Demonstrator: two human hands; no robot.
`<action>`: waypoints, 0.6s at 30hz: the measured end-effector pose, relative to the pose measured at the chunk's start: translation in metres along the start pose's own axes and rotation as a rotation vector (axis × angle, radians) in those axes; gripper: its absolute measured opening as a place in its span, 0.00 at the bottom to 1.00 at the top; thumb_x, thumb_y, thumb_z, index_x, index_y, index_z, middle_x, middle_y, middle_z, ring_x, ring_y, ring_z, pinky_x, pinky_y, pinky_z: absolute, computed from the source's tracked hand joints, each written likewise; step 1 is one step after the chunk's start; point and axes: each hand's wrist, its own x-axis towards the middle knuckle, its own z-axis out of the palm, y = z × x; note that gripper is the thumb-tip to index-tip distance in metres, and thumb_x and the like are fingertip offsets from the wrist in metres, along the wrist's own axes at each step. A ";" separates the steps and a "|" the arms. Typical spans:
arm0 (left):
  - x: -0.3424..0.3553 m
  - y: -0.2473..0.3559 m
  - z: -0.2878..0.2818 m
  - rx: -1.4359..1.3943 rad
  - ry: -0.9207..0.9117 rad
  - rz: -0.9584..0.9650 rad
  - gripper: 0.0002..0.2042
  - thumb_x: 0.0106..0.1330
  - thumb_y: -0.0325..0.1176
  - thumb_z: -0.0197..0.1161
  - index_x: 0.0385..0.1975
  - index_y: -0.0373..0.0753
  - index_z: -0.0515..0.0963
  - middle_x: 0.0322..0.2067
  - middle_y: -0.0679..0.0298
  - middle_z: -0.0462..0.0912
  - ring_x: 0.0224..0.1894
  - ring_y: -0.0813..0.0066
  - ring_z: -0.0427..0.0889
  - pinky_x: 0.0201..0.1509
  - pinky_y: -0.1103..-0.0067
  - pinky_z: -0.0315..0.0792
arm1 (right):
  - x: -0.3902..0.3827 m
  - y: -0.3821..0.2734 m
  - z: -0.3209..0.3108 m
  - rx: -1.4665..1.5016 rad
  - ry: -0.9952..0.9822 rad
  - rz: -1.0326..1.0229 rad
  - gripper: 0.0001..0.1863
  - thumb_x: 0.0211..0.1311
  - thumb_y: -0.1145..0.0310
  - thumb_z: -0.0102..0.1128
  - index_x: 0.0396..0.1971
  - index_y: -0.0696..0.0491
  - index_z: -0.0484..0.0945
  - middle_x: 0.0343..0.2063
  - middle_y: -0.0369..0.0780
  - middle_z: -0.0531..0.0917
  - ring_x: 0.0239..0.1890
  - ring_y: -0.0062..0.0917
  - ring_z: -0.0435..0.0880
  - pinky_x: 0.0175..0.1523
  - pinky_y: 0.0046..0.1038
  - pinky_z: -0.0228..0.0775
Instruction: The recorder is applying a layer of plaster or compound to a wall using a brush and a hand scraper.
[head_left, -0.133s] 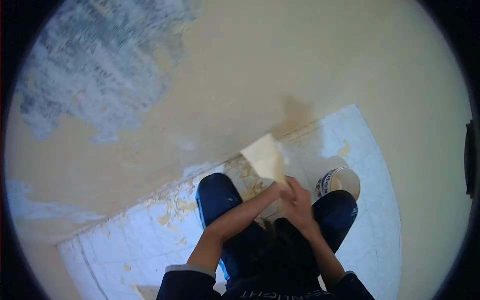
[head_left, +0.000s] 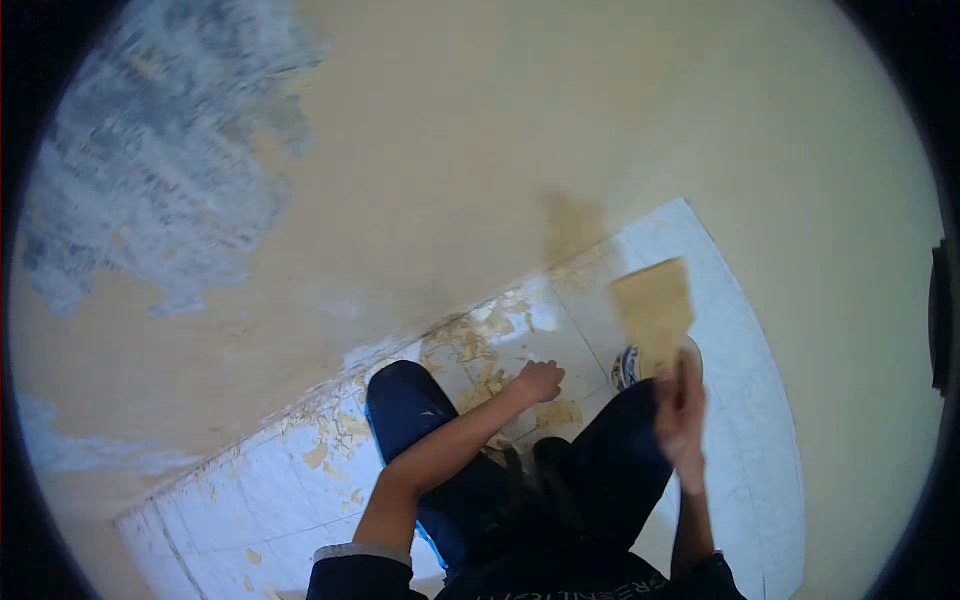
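In my right hand (head_left: 682, 410) is a broad scraper (head_left: 655, 305), held by its handle with the wide, pale yellow-looking blade pointing away from me. It hangs above my right knee and partly covers a small bucket (head_left: 624, 368), white with dark markings. My left hand (head_left: 541, 381) is curled into a fist over the floor between my knees, apart from the scraper. Nothing shows in it.
A beige wall (head_left: 420, 180) rises ahead, with a bare grey-white patch (head_left: 160, 160) at upper left and a damp brownish spot (head_left: 572, 225) low down. Peeled paint flakes (head_left: 470, 345) litter the white tiled floor (head_left: 740, 400) along the wall's foot.
My hands were together at the scraper's handle. The right hand has carried the scraper rightward over the bucket, while the left has parted from it and moved slightly left.
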 end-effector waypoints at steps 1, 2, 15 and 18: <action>-0.006 0.004 0.002 -0.005 -0.022 0.022 0.17 0.66 0.43 0.61 0.46 0.38 0.78 0.48 0.51 0.78 0.50 0.48 0.79 0.56 0.56 0.72 | 0.005 0.010 -0.029 0.008 0.017 0.135 0.15 0.75 0.67 0.53 0.52 0.62 0.76 0.35 0.45 0.85 0.34 0.24 0.81 0.38 0.27 0.73; -0.007 0.006 0.001 -0.028 -0.029 0.069 0.16 0.66 0.43 0.60 0.42 0.36 0.80 0.46 0.50 0.78 0.49 0.48 0.80 0.54 0.57 0.73 | 0.012 0.026 -0.045 -0.112 0.058 0.163 0.15 0.74 0.67 0.54 0.53 0.60 0.76 0.34 0.47 0.85 0.32 0.26 0.82 0.37 0.29 0.73; -0.031 -0.001 0.024 -0.083 -0.044 0.099 0.17 0.60 0.29 0.60 0.50 0.42 0.74 0.46 0.49 0.79 0.51 0.47 0.80 0.54 0.55 0.73 | 0.015 0.216 -0.055 -0.791 -0.626 0.351 0.19 0.54 0.57 0.66 0.41 0.55 0.81 0.35 0.52 0.85 0.42 0.48 0.84 0.47 0.48 0.76; -0.021 -0.020 0.030 -0.099 -0.116 0.063 0.18 0.58 0.23 0.59 0.50 0.41 0.73 0.44 0.49 0.79 0.50 0.47 0.80 0.50 0.57 0.73 | 0.021 0.249 -0.033 -0.841 -0.656 0.248 0.16 0.50 0.59 0.71 0.31 0.56 0.84 0.33 0.50 0.86 0.40 0.46 0.86 0.45 0.45 0.78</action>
